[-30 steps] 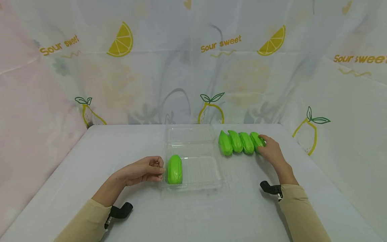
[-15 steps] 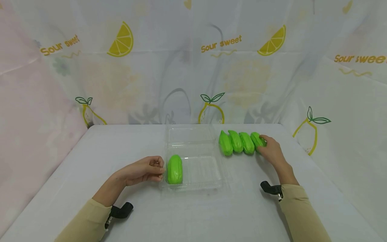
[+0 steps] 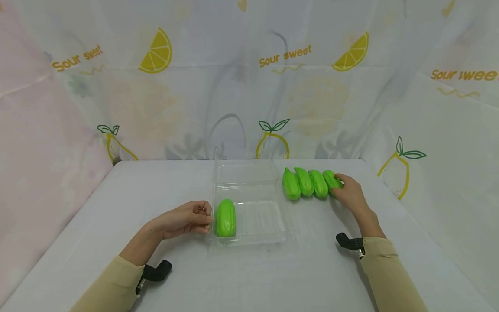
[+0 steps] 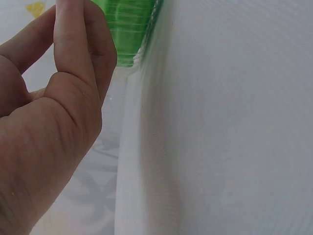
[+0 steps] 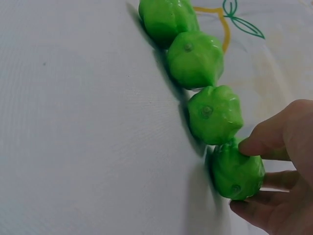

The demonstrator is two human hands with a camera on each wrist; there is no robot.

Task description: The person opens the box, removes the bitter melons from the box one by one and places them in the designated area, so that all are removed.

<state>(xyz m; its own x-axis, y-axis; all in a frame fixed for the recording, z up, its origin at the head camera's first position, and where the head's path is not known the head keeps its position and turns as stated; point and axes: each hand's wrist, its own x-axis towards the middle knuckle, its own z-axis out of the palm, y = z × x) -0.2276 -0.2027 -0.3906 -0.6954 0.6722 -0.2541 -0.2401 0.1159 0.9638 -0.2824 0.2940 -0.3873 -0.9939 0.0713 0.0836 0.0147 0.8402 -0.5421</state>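
Observation:
A clear plastic clamshell box (image 3: 261, 221) lies on the table with its lid (image 3: 246, 174) laid back behind it. Inside, at the left end, rests a long green ribbed fruit (image 3: 225, 218), also visible through the box wall (image 4: 129, 32) in the left wrist view. My left hand (image 3: 185, 220) pinches the box's left rim between thumb and curled fingers. To the right of the box, several similar fruits (image 3: 305, 182) lie side by side in a slanting row. My right hand (image 3: 348, 193) grips the rightmost fruit (image 5: 237, 171), thumb on one side and fingers on the other.
A white-covered table (image 3: 249, 277) carries everything. Behind it hangs a pale curtain (image 3: 187, 108) with lemon prints, and more cloth encloses the left and right sides. Black wrist cameras (image 3: 157, 271) sit at both sleeve cuffs.

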